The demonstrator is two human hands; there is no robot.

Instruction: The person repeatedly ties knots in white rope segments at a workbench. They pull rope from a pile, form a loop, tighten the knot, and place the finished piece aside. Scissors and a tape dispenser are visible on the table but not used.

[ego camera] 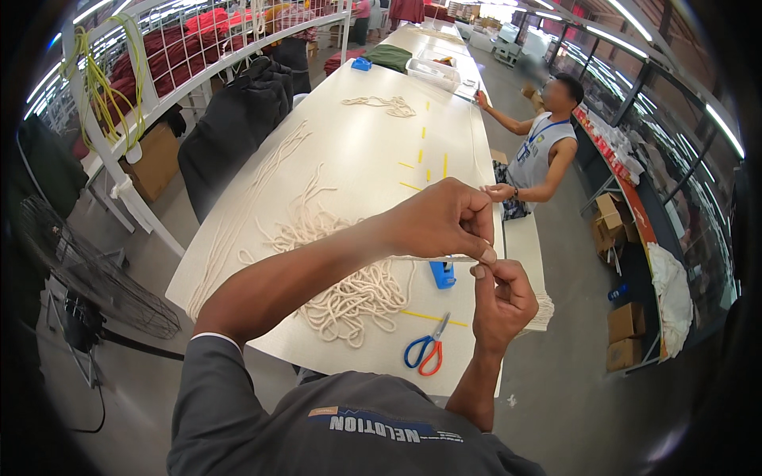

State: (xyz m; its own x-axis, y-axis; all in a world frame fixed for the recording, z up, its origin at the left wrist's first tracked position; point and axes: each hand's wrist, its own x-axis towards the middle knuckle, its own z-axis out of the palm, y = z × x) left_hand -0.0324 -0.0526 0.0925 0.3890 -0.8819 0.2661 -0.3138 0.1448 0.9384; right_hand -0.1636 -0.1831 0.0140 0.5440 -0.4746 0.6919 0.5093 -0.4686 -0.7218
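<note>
My left hand pinches a cream cord between thumb and fingers above the table. The cord stretches leftward from the fingertips and passes behind my forearm. My right hand meets the left fingertips, its thumb and finger closed at the cord's end, which the fingers mostly hide. Below my left wrist a heaped pile of cream cord covers part of the white table. A blue tape dispenser stands just left of my right hand. Scissors with one blue and one red handle lie nearer my body.
Long cords trail along the table's left side. Farther off lie a small cord bundle, another blue dispenser and a white plastic basket. Yellow tape strips mark the tabletop. A co-worker holds cord at the right edge.
</note>
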